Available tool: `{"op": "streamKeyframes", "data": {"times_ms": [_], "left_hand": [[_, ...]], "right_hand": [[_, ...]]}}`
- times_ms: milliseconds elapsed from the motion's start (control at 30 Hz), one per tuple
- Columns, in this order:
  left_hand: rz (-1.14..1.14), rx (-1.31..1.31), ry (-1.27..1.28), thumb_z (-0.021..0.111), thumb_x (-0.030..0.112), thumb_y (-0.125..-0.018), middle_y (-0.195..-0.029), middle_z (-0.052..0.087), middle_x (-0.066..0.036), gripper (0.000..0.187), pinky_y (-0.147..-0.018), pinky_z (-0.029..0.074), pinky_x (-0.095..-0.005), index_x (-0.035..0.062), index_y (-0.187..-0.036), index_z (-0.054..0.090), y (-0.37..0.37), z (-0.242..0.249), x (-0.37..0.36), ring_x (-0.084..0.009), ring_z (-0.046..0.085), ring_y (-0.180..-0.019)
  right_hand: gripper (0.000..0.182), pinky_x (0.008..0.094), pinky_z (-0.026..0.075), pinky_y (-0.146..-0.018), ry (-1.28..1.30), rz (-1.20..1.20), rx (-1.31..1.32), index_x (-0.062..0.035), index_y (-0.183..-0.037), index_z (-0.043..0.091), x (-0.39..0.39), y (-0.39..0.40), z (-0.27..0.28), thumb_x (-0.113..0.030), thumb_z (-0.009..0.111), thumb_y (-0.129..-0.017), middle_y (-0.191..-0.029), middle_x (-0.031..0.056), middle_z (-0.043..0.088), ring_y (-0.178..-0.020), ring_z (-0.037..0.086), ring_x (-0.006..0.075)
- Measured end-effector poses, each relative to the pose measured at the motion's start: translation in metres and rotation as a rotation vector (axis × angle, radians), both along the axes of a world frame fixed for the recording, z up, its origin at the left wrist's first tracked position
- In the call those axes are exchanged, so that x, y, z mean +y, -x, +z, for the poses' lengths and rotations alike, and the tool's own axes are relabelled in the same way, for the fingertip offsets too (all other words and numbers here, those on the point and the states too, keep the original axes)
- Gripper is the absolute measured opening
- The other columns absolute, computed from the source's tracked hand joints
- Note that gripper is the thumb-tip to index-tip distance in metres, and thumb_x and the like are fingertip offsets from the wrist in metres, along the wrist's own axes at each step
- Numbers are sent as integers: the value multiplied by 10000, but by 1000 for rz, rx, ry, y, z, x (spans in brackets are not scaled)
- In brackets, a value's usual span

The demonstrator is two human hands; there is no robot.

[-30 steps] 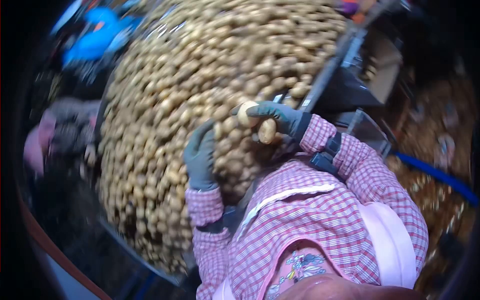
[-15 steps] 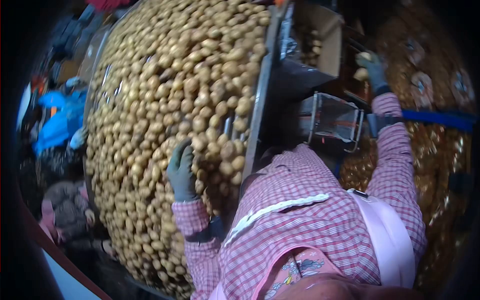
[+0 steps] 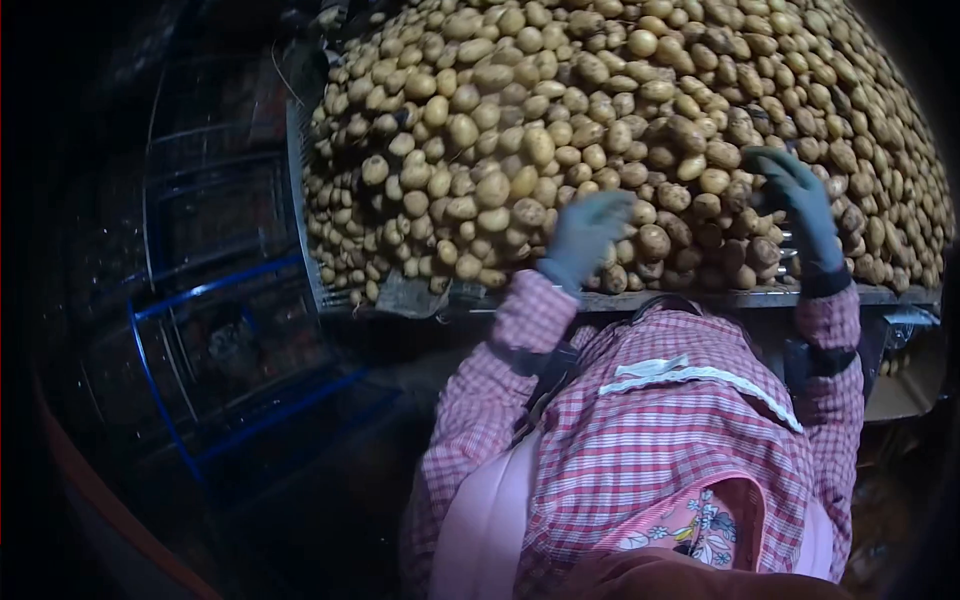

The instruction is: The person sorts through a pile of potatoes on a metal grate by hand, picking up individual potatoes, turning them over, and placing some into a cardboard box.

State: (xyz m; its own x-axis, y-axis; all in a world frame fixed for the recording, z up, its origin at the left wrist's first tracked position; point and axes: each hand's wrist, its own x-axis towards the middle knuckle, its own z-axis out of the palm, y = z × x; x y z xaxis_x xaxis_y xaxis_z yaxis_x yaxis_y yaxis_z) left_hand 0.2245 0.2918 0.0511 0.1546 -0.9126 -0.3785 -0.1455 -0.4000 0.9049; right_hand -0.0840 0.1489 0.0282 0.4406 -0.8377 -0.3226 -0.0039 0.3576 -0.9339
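A broad heap of potatoes (image 3: 480, 190), some smeared with dark soil, covers the sorting table. My left hand (image 3: 588, 240), in a grey-green glove, is over the front of the heap with its fingers stretched to the right; they are a little blurred, and I see no potato in them. To its right, my right hand (image 3: 808, 215), gloved alike, has its fingers reaching leftward and apart from the thumb. Nothing shows in its grasp. Between both hands lie several potatoes close to the front edge, and metal bars show beside my right wrist.
A metal rim (image 3: 690, 298) runs along the table's front, near my body. Left of the table stands a blue metal frame (image 3: 150, 350) in shadow. At the far right, below the rim, is a cardboard box (image 3: 905, 390) with potatoes inside.
My view has swung left. My right hand, which held potatoes out beside the boxes, is back over the heap without them. My left hand remains over the potatoes, now nearer the rim.
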Motion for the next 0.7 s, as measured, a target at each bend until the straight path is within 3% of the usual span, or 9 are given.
{"op": "streamKeyframes", "data": {"times_ms": [33, 133, 233, 267, 333, 433, 500, 600, 700], "left_hand": [[134, -163, 139, 696, 64, -937, -1113, 731, -104, 281, -927, 555, -295, 8, -1212, 706, -43, -20, 14, -182, 688, -1024], [401, -592, 216, 713, 101, -928, -1120, 697, -135, 260, -864, 569, -349, 23, -1176, 709, -123, -7, 40, -219, 672, -981], [222, -974, 68, 794, 288, -846, -1177, 668, -178, 486, -867, 564, -415, 111, -1280, 666, -143, 4, 30, -311, 674, -1021], [109, -1218, 94, 802, 372, -836, -1198, 667, -185, 552, -882, 557, -419, 150, -1320, 656, -141, -5, 22, -322, 670, -1054], [201, -1048, -33, 788, 341, -795, -1256, 639, -204, 577, -938, 537, -471, 146, -1317, 639, -127, 7, 2, -401, 640, -1113], [123, -1037, 206, 757, 296, -813, -1255, 651, -211, 619, -952, 532, -469, 123, -1380, 580, -114, -29, -3, -398, 639, -1121], [124, -1089, 213, 760, 295, -821, -1187, 690, -208, 746, -940, 539, -456, 128, -1492, 479, -95, -31, 4, -368, 663, -1076], [133, -567, 69, 780, 247, -862, -1180, 708, -183, 562, -944, 542, -421, 108, -1382, 620, -99, 6, 18, -298, 683, -1037], [305, -796, 347, 776, 267, -871, -1204, 685, -178, 475, -931, 551, -402, 91, -1300, 670, -163, 14, 30, -304, 675, -1054]], "right_hand": [[333, 200, 509, -643, 37, 67, 9, -43, -1253, 701, 1, -32, 5, -249, 609, -1008, -1082, 5, 730, -725, 647, 57], [386, 200, 508, -608, -94, 216, -70, -29, -1267, 688, 19, -110, 10, -298, 658, -991, -1070, 45, 748, -677, 639, 56], [386, 214, 512, -612, -121, 406, -56, -14, -1235, 688, 31, -172, 11, -304, 675, -981, -1097, 50, 736, -736, 654, 63], [405, 257, 551, -721, 39, 426, -56, -8, -1239, 681, 31, -196, -5, -305, 691, -963, -1126, 91, 737, -869, 693, 118], [457, 344, 557, -898, 299, 368, 50, -40, -1298, 652, 30, -232, 0, -309, 698, -933, -1173, 139, 732, -1056, 705, 242], [533, 439, 510, -1025, 714, 306, 395, -148, -1403, 589, 9, -288, -28, -346, 644, -911, -1246, 189, 694, -1189, 642, 388], [482, 444, 522, -982, 598, 422, 422, -165, -1353, 614, -15, -311, -54, -360, 632, -913, -1213, 193, 701, -1137, 663, 381], [369, 431, 534, -929, 546, 559, 275, -147, -1213, 666, -31, -310, -62, -352, 651, -907, -1135, 153, 724, -1051, 695, 334], [325, 435, 538, -907, 588, 697, 364, -163, -1156, 679, -22, -304, -36, -354, 682, -894, -1070, 129, 731, -1018, 700, 315]]}}
